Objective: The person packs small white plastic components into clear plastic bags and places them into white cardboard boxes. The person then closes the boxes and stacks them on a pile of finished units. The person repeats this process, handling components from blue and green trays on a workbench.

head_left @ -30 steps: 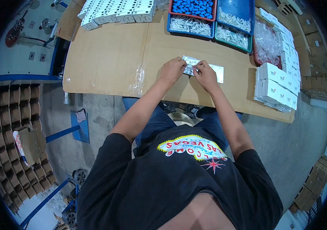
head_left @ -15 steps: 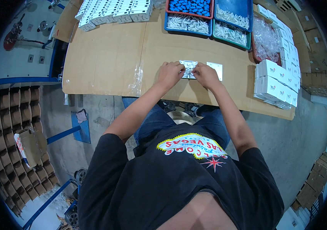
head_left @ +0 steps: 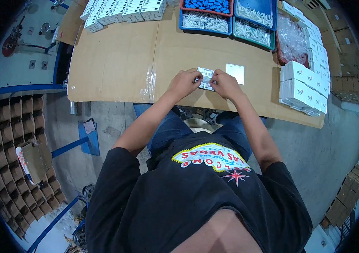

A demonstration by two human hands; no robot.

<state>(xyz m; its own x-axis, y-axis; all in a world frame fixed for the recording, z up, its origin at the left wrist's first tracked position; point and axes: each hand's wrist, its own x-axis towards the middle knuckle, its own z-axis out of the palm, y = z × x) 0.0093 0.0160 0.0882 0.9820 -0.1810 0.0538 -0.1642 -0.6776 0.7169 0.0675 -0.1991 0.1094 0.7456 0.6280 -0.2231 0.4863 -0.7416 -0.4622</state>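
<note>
Over the cardboard-covered table point(head_left: 116, 67), both hands meet at a small white and grey flat piece point(head_left: 206, 78) with shiny detail on it; its exact kind is too small to make out. My left hand point(head_left: 185, 82) pinches at its left edge, fingers closed. My right hand point(head_left: 225, 84) has its fingertips closed at the right side of the same piece. The piece sits slightly tilted on or just above the table. Beside my right hand, a plain white square plate or card point(head_left: 235, 73) lies flat.
Trays of white plugs point(head_left: 204, 23) and blue plugs point(head_left: 206, 6) stand at the back, with a blue tray point(head_left: 255, 16) of white ones beside them. Stacked white boxes point(head_left: 303, 90) and clear plastic bags point(head_left: 291, 38) fill the right. More white boxes point(head_left: 122, 12) line the back left.
The flat piece has turned a little clockwise between my fingers. Both hands have stayed at it, shifting only slightly.
</note>
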